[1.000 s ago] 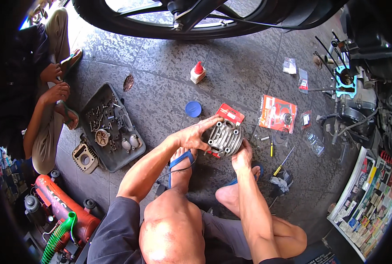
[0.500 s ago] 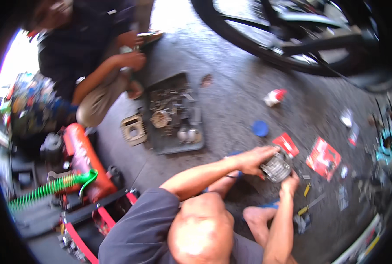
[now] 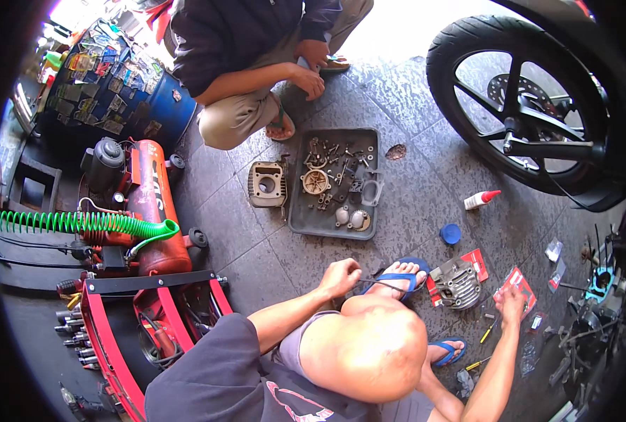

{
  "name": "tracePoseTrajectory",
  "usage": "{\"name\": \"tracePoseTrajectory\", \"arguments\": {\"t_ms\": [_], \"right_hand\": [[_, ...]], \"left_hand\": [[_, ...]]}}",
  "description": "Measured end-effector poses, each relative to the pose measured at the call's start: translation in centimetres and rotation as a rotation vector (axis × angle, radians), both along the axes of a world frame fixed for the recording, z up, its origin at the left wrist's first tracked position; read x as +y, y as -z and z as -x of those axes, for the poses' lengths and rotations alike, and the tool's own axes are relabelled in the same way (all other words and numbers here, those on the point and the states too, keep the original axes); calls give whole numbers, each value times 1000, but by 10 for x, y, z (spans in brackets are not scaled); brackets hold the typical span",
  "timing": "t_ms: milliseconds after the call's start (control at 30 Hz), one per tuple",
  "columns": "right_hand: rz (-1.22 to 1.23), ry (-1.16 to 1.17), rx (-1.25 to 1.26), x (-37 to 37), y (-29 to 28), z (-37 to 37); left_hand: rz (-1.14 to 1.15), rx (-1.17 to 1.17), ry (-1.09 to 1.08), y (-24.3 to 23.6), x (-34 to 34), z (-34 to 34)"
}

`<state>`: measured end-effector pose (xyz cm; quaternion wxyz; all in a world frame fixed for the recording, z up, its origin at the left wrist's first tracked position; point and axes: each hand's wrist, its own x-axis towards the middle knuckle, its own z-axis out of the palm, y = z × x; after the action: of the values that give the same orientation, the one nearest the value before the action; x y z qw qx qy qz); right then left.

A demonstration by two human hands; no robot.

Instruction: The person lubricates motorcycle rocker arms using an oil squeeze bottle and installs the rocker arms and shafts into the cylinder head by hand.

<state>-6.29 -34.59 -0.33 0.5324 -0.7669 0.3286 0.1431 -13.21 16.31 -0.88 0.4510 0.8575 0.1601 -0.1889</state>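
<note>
My left hand [image 3: 341, 277] is closed on a thin black cord [image 3: 379, 280], which runs across my sandalled foot [image 3: 397, 271]. The metal finned cylinder head [image 3: 457, 288] sits on a red card package [image 3: 476, 260] on the floor between my hands. My right hand [image 3: 509, 304] is just right of it, over another red package [image 3: 526, 287], its fingers curled; what they hold, if anything, is too small to make out. A yellow screwdriver [image 3: 476, 365] and a blue cap [image 3: 450, 233] lie nearby.
A parts tray [image 3: 295, 183] and cylinder block [image 3: 267, 185] are ahead. A co-worker [image 3: 235, 56] squats beyond. A red compressor [image 3: 155, 197] with green coiled hose and a red rack [image 3: 116, 344] are left. A motorcycle wheel [image 3: 448, 84], glue bottle [image 3: 476, 200] and engine [image 3: 601, 316] are right.
Both my hands have let go of the cylinder head, now resting on the floor packaging. My left hand moved left to the cord, my right hand rightward. The view has swung left.
</note>
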Motion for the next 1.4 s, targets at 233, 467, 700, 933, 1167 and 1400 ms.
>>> {"name": "tracePoseTrajectory", "arguments": {"t_ms": [233,467,700,933,1167,1400], "right_hand": [[9,-258,-143,43,-77,-60],[473,-708,-283,35,-187,-37],[447,-484,-52,-45,-227,80],[397,58,109,-77,-245,166],[388,56,78,-19,-263,137],[279,-181,-41,18,-256,76]], "left_hand": [[-19,-67,-316,39,53,5],[-333,-219,-386,23,97,-53],[-546,-36,-353,39,139,-98],[-569,20,-337,39,133,-139],[-631,-77,-338,64,141,-128],[202,-215,-660,67,161,-119]]}}
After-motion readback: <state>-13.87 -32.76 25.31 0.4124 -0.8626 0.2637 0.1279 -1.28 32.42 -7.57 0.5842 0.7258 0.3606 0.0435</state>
